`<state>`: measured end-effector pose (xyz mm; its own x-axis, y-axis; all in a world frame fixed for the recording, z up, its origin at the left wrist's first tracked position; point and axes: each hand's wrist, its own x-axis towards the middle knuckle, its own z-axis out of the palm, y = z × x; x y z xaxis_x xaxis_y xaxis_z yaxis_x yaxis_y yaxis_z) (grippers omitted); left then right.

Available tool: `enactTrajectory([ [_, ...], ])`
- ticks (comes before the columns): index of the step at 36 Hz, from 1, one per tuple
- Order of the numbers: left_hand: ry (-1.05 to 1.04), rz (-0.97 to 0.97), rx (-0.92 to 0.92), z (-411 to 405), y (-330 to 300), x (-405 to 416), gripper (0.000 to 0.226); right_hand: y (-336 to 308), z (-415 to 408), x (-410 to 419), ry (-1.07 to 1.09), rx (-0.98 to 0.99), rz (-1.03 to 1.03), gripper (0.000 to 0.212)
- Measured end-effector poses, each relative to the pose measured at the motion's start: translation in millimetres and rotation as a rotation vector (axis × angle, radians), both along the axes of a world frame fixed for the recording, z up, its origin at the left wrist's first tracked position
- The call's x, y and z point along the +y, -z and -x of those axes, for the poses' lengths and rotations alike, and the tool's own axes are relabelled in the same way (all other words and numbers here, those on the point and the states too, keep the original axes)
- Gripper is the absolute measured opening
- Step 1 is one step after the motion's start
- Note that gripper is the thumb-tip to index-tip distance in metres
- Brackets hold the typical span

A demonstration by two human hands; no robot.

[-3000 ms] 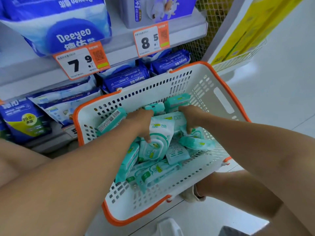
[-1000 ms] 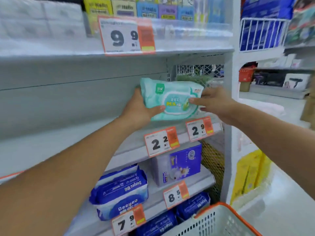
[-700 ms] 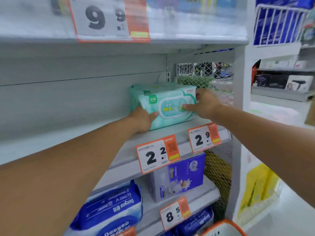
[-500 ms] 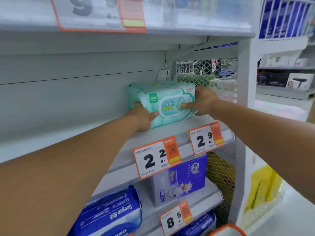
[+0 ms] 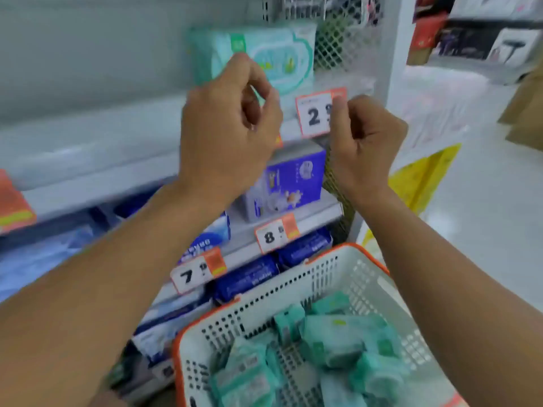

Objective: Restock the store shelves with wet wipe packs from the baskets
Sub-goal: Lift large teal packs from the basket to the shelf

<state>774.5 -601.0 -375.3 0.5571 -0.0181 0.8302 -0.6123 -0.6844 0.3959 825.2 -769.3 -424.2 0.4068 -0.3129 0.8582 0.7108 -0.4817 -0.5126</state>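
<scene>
A teal wet wipe pack (image 5: 279, 54) stands on the grey shelf (image 5: 117, 124) near its right end, against the mesh side panel. My left hand (image 5: 226, 127) hangs in front of it with fingers loosely curled and nothing in them. My right hand (image 5: 364, 142) is beside it, curled too, holding nothing, in front of a price tag. Below, the white basket with an orange rim (image 5: 346, 268) holds several teal wet wipe packs (image 5: 332, 342).
Price tags (image 5: 314, 116) hang along the shelf edges. A purple box (image 5: 291, 180) and blue packs (image 5: 246, 277) fill the lower shelves. A white upright post (image 5: 390, 54) ends the shelving on the right, with a yellow display (image 5: 417, 177) and floor beyond it.
Both hands have let go of the wet wipe pack, which stays on the shelf, and have drawn back toward me. The view has tilted down, bringing the basket in.
</scene>
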Motion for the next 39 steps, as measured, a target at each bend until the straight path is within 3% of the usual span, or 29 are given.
enactTrajectory([
  [3,0.197,-0.344,0.543,44.2,96.0,-21.0,0.014,84.2,23.6,6.0,0.011,0.226,0.201,0.042],
  [5,0.227,-0.721,0.89,64.8,152.9,-19.7,0.026,149.2,33.0,-3.5,-0.058,0.534,0.584,0.04],
  [7,0.259,-1.041,1.077,82.1,190.9,-13.9,0.038,204.6,44.8,-21.7,-0.146,0.978,0.976,0.028],
  [10,0.321,-1.232,1.195,98.9,215.2,-16.8,0.044,262.1,69.4,-46.8,-0.185,1.492,1.175,0.093],
  [12,0.343,-1.324,1.27,102.1,219.2,-23.1,0.051,290.7,82.8,-57.9,-0.177,1.618,1.172,0.11],
  [15,0.383,-1.348,1.286,95.7,220.0,-30.2,0.053,322.1,91.2,-67.6,-0.103,1.642,1.286,0.114],
  [21,0.367,-1.394,1.235,79.0,225.2,-31.1,0.048,348.3,79.8,-51.2,-0.019,1.469,1.566,0.104],
  [31,0.323,-1.511,1.289,57.8,218.1,-16.3,0.057,334.6,69.6,-57.2,-0.164,1.348,1.502,0.089],
  [35,0.265,-1.363,1.241,42.0,174.0,-19.2,0.077,278.2,59.7,-43.8,-0.281,1.337,1.332,0.094],
  [39,0.273,-0.965,1.101,31.2,122.1,-1.0,0.107,165.3,46.2,-29.2,-0.487,1.269,1.103,0.085],
])
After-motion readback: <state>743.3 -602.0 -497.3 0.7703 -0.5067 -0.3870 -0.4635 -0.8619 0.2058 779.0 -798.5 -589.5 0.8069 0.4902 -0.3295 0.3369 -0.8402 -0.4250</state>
